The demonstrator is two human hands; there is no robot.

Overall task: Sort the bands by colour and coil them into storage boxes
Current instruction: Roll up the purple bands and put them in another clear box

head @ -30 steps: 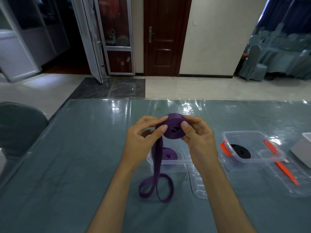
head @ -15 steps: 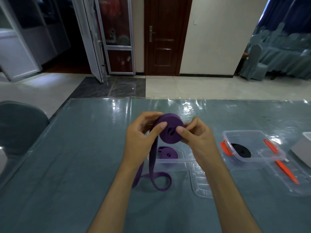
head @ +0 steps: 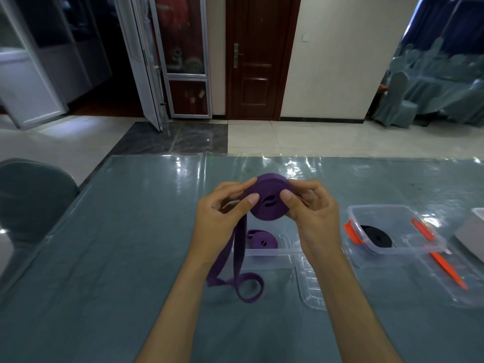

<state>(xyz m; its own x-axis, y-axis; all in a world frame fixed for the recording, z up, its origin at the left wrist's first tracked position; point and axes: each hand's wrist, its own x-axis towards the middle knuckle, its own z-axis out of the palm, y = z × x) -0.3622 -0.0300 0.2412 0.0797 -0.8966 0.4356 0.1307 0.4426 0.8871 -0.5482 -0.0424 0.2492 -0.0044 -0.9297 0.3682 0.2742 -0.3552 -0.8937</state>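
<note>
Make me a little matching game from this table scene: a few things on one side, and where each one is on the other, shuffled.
Things:
1. purple coil being wound
2. finished purple coil
3. black coil
4. loose purple tail

Places:
A. in the box with orange clips
B. hanging onto the table
C. held up between both hands
D. in the clear box under the hands

Pairs: 1-C, 2-D, 3-A, 4-B
</note>
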